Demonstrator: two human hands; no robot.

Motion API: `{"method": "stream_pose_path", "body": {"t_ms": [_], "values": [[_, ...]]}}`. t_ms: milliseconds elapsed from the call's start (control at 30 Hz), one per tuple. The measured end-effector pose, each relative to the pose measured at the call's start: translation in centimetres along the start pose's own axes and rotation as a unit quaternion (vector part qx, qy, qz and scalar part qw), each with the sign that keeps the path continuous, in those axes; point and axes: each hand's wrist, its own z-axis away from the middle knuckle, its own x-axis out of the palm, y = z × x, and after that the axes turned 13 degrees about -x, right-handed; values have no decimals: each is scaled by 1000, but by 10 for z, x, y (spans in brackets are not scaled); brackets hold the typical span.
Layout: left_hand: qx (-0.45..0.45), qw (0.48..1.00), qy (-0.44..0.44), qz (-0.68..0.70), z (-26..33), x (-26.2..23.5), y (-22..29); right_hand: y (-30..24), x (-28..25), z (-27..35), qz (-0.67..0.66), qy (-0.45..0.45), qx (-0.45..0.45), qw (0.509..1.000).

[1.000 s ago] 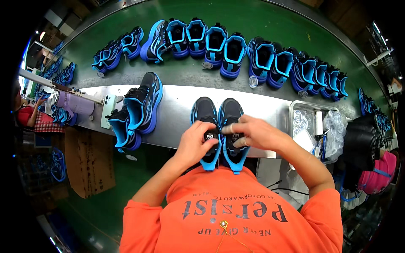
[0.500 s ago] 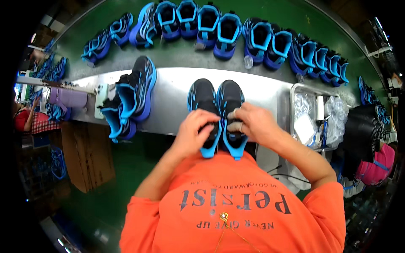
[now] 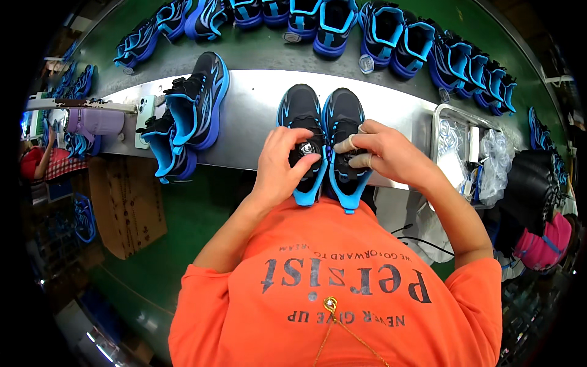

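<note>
Two black and blue sneakers stand side by side at the table's near edge, toes pointing away, heels close to my orange shirt. On the left sneaker (image 3: pixel 299 104), my left hand (image 3: pixel 282 160) has its thumb and index finger around a round dial (image 3: pixel 307 148) on the tongue. My right hand (image 3: pixel 391 150) rests on the right sneaker (image 3: pixel 342 109), its fingers curled against the tongue area. Pale covers (image 3: pixel 346 145) sit on some right fingertips. What lies directly beneath those fingertips is hidden.
More black and blue sneakers (image 3: pixel 382 33) line the green back surface in a curve. A pair (image 3: pixel 208 101) leans together at left, beside a phone (image 3: pixel 145 119) and a purple container (image 3: pixel 98 122). A metal tray (image 3: pixel 435 131) with plastic bags stands right. Another person (image 3: pixel 40 162) is far left.
The view has shifted, so the table and sneakers sit higher in the picture. My left thumb and index finger have spread around the dial, which now shows. My right hand stays at the right sneaker.
</note>
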Motion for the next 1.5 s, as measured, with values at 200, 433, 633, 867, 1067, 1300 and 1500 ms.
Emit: {"method": "stream_pose_path", "body": {"t_ms": [200,433,633,867,1067,1300,1500], "values": [[-15,980,-181,81,-20,-22,-6,-4,1,-3,70,6,73,995],[19,980,-197,34,-20,-32,0,-14,-1,-8,70,0,16,997],[156,979,-32,-129,-112,-69,10,9,-49,-57,86,32,11,996],[68,897,43,-435,-328,-120,-28,57,-73,-206,251,100,108,957],[3,899,37,-437,-356,-98,-71,142,4,-266,197,213,115,950],[98,919,104,-367,-308,-45,-56,142,-67,-173,232,134,150,952],[186,939,32,-286,-339,97,41,214,-144,-51,317,179,235,901]]}}
